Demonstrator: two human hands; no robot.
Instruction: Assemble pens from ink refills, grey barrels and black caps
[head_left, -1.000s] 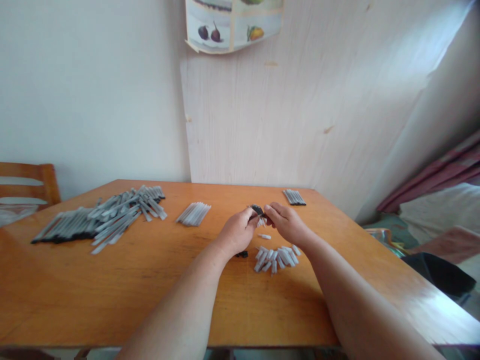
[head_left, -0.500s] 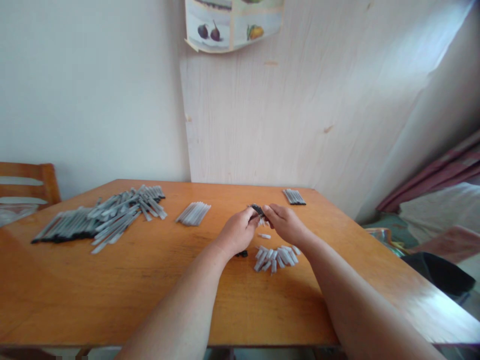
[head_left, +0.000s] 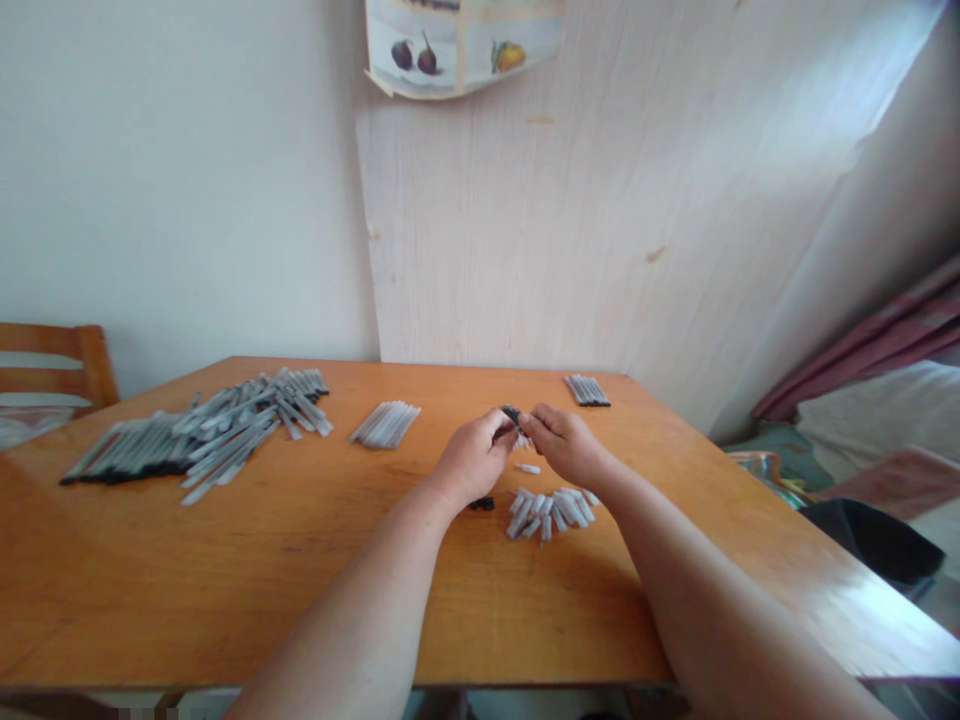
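left grip (head_left: 475, 456) clamped a dark bundle (head_left: 511, 412) just right of frame centre; right grip (head_left: 564, 441) pinched its right side, long axis unclear.

Over a wooden table (head_left: 300, 580), the left hand (head_left: 476, 455) and right hand (head_left: 562, 440) are holding a dark bundle (head_left: 511, 413) together. Short white pieces (head_left: 551, 510) are lying nearer the person; pale sticks (head_left: 229, 412) are lying heaped at left; a poster (head_left: 465, 60) is hanging above.
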